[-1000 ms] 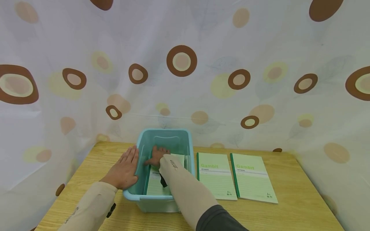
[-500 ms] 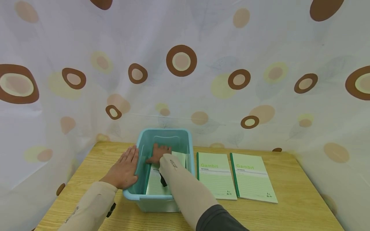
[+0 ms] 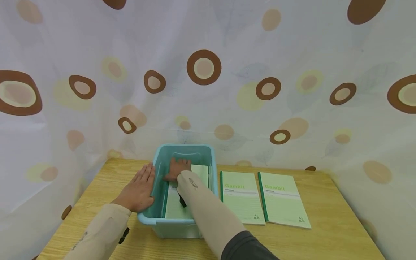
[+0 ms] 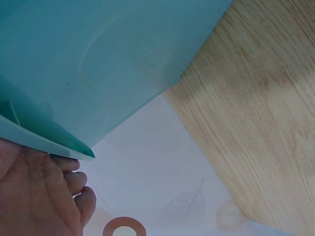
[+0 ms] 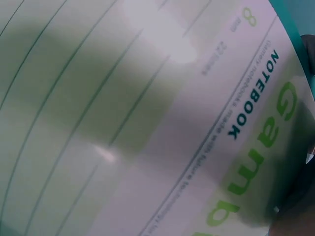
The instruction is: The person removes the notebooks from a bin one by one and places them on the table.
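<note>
You are resting your left hand [image 3: 137, 191], fingers straight and holding nothing, against the left rim of the pale-blue rectangular plastic bin [image 3: 182, 229]; a green-spined, light-green paper notebook [image 3: 178, 208] is lying inside, so its placing is looking well advanced; your right hand [image 3: 177, 169] is touching its far left corner, but whether its fingers are gripping, I cannot tell; a matching notebook [image 3: 242, 199] and its twin [image 3: 286, 202] are lying outside, on the wood-grain table [image 3: 334, 209].

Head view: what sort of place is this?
Probably a small makeshift work booth: a wood-grain table, patterned sheeting behind it and on both sides, and a bin with two notebooks beside it.
</note>
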